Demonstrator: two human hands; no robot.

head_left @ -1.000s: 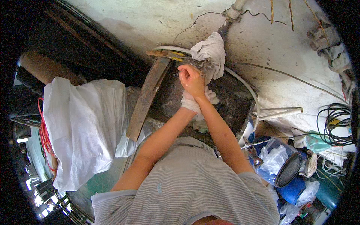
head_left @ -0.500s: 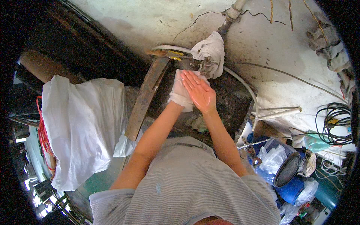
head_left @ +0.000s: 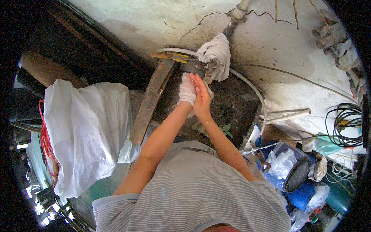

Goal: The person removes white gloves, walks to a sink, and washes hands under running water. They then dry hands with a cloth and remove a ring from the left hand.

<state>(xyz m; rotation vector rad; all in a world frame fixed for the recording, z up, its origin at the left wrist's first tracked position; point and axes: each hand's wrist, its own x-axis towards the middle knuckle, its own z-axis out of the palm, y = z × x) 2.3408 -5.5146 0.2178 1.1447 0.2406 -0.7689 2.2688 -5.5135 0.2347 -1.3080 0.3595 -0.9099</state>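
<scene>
Over the dark, grimy basin (head_left: 235, 108), a damp white cloth (head_left: 188, 96) covers the left hand (head_left: 186, 86), which points away from the body. The bare right hand (head_left: 201, 96) lies alongside on its right, fingers straight and close together, palm turned toward the cloth and seemingly touching it; it is not curled around anything. The cloth hides most of the left fingers, so whether they grip anything cannot be told.

Just beyond the fingertips, a pale rag (head_left: 216, 54) is wrapped around the lower end of a wall pipe (head_left: 240, 11). Some green scraps (head_left: 226, 130) lie low in the basin, near the right forearm. A whitish hose (head_left: 250, 87) curves along its right side, and a worn brown board (head_left: 152, 103) slants along its left. Farther left stands a big white sack (head_left: 85, 131) beside red string (head_left: 45, 135). Well to the right are a blue barrel (head_left: 300, 195), a black cable coil (head_left: 344, 127) and gloves (head_left: 346, 58) hanging against the pale wall (head_left: 274, 46).
</scene>
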